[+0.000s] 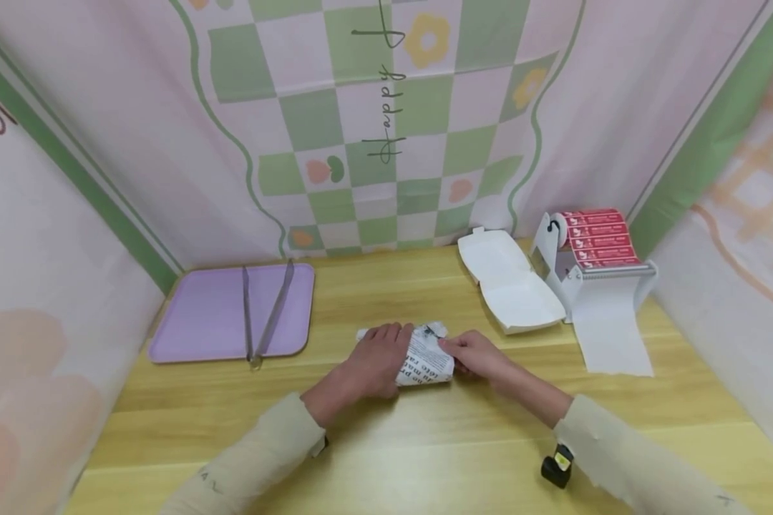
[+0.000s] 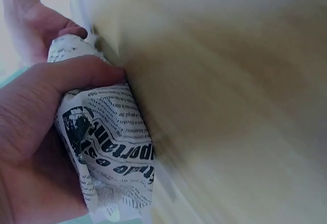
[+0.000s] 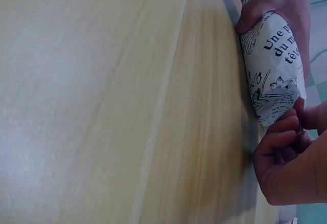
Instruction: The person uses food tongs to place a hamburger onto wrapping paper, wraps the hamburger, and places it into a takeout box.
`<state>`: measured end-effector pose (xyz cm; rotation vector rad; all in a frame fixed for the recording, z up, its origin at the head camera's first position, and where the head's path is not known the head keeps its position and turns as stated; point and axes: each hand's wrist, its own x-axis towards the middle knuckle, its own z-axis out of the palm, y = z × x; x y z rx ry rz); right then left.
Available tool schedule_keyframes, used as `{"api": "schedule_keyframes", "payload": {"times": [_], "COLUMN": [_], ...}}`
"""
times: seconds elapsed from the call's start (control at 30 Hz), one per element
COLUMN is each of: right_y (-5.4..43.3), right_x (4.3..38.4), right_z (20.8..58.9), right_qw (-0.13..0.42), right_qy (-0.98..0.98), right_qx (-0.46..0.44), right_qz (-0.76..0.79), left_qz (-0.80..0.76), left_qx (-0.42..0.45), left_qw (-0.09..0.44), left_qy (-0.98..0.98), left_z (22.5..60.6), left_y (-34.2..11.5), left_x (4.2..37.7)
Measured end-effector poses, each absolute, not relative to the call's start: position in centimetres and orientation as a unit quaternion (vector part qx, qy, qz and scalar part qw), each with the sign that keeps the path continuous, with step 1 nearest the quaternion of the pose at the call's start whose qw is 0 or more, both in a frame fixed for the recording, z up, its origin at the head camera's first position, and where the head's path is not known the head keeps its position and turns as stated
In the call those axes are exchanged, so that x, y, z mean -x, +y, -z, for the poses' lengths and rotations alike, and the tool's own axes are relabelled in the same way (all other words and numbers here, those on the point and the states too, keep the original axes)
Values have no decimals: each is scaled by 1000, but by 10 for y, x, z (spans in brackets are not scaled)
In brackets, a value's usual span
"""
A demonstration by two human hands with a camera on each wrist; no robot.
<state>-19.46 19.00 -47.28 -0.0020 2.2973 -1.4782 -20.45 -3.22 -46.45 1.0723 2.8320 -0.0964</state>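
Observation:
A small parcel wrapped in newsprint-patterned paper (image 1: 424, 363) lies at the middle of the wooden table. My left hand (image 1: 378, 359) grips it from above on its left part, and in the left wrist view the thumb crosses over the printed paper (image 2: 115, 132). At the right end, my right hand (image 1: 479, 355) pinches the paper between thumb and fingers. The right wrist view shows the paper there folded and creased, with the other fingers of the right hand (image 3: 291, 157) curled in. Whatever is inside the wrapping is hidden.
On the left lies a purple tray (image 1: 196, 315) with metal tongs (image 1: 273, 318) across it. An opened white takeaway box (image 1: 522, 293) sits at the back right, beside a dispenser (image 1: 557, 275) with a roll of red labels (image 1: 599, 232). Printed curtains (image 1: 419, 136) enclose the table.

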Motion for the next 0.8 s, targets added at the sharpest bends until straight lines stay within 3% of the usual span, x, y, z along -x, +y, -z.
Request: {"api": "schedule_keyframes", "payload": {"times": [0.37,0.53,0.67,0.8], "right_y": [188,196,201,195], "right_x": [192,199,214,229], "right_z": [470,464,452,445], "right_qw": [160,65,-11,3], "right_qy": [869,905,913,914], "right_qx": [17,47,93,204], "right_qz": [468,418,396,351], "left_qz": [-16,12,54,46], "left_qx": [-351,-374,-420,-485], "left_qw": [99,89,69,45], "left_qy": [931,923,903,872], "left_z": [459,449,441,444], "left_y": [-38,-46,-53,-64], "left_x": [205,207,211,220]}}
